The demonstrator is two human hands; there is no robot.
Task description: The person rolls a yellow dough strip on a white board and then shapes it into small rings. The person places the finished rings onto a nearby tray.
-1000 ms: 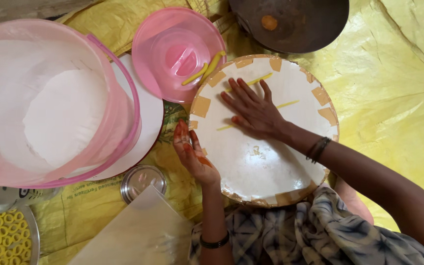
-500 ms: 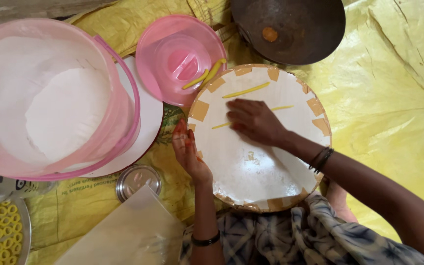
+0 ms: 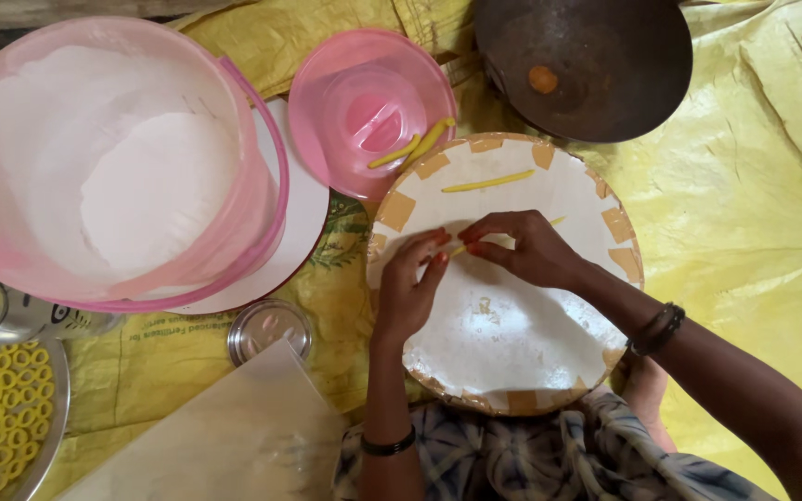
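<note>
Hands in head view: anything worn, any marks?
Both forearms are bare, no sleeves. The left hand has a thin dark band at the wrist and orange-red stain on the fingertips. The right hand has stacked dark bangles at the wrist.

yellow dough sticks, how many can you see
4: two on the pink lid, one on the round board near its far edge, one pinched between both hands. More may be hidden under the hands.
</note>
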